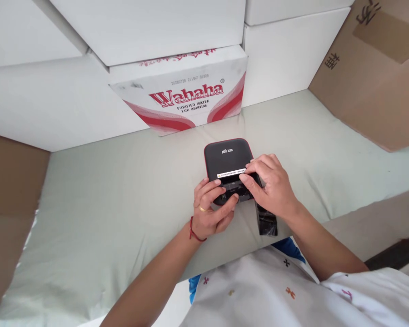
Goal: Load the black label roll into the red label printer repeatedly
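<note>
A black receipt printer (227,159) with a red rim and rounded corners lies on the cloth-covered surface, white lettering on its top. My left hand (211,206) grips its lower left side, fingers curled over the front edge. At its right side, my right hand (267,181) has thumb and forefinger pinched close together beside the end of a white label strip (230,173). Whether the label itself is between them I cannot tell. Below the label is a dark glossy recess (236,190). A black item in clear wrap (267,222) lies under my right hand, partly hidden.
A white and red water carton (191,97) stands behind the printer, among stacked white boxes (286,59). Brown cardboard boxes flank the surface at right (378,86) and left (13,204). The pale green cloth (122,190) has its front edge near my body.
</note>
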`<action>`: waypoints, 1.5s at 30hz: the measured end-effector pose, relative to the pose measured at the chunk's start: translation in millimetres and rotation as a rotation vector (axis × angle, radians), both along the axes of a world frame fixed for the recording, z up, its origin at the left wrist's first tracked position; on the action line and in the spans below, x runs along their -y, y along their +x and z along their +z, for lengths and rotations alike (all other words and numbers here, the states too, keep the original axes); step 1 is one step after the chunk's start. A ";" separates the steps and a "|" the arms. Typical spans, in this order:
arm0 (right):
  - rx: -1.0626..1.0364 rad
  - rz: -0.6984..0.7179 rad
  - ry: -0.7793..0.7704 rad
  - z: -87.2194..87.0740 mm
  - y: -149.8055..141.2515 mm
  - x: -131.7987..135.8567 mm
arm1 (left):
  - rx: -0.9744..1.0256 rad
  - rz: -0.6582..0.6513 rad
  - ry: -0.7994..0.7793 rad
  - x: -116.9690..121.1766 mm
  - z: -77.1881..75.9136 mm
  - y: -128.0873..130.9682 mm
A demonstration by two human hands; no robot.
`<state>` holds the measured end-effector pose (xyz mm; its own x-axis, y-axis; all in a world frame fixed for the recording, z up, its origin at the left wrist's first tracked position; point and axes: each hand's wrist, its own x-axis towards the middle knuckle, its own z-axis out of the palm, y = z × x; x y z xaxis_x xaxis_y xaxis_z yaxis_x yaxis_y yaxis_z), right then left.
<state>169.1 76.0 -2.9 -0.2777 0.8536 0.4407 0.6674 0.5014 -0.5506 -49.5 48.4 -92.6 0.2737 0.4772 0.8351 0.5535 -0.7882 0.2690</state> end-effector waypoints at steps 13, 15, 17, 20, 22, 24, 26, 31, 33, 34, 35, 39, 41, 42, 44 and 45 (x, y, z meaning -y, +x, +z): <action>0.037 0.075 0.027 -5.1 6.7 13.2 | 0.309 -0.038 -0.309 -11.1 -0.9 -8.0; 0.029 0.078 0.028 -7.0 7.0 12.4 | 0.337 -0.030 -0.328 -12.7 2.5 -8.9; 0.021 0.080 0.026 -8.1 7.5 11.3 | 0.342 -0.026 -0.348 -13.8 5.6 -10.2; 0.011 0.067 0.025 -9.1 7.3 8.5 | 0.331 -0.031 -0.373 -15.1 7.9 -12.5; 0.004 0.055 0.031 -9.9 6.5 7.3 | 0.367 -0.047 -0.419 -15.9 7.3 -12.7; -0.014 0.062 0.049 -11.4 5.4 8.9 | 0.469 -0.097 -0.477 -17.0 5.6 -10.8; -0.059 0.091 0.078 -14.6 4.3 15.0 | 0.605 -0.153 -0.507 -18.4 4.0 -7.4; -0.127 0.075 0.225 -31.8 4.1 43.6 | 0.854 -0.178 -0.687 -23.3 4.7 -3.6; -0.104 0.044 0.261 -39.3 5.0 52.9 | 0.914 -0.220 -0.808 -25.1 5.3 -5.2; -0.092 0.033 0.266 -42.3 5.4 56.0 | 0.938 -0.246 -0.853 -25.7 5.2 -6.1; -0.081 0.025 0.269 -44.4 5.8 57.8 | 0.957 -0.271 -0.887 -26.1 4.8 -6.9; -0.064 0.019 0.303 -45.3 5.8 56.6 | 0.973 -0.323 -0.949 -26.1 0.8 -7.5; -0.065 0.029 0.323 -43.2 5.3 54.2 | 0.970 -0.333 -0.955 -25.9 -0.8 -6.8; -0.067 0.037 0.329 -42.1 5.1 53.0 | 0.968 -0.341 -0.955 -26.0 -1.2 -6.6; -0.074 0.059 0.335 -40.1 4.7 51.0 | 0.959 -0.358 -0.948 -26.5 -1.4 -6.4; -0.080 0.074 0.336 -39.2 4.6 49.9 | 0.951 -0.366 -0.941 -26.7 -1.3 -6.5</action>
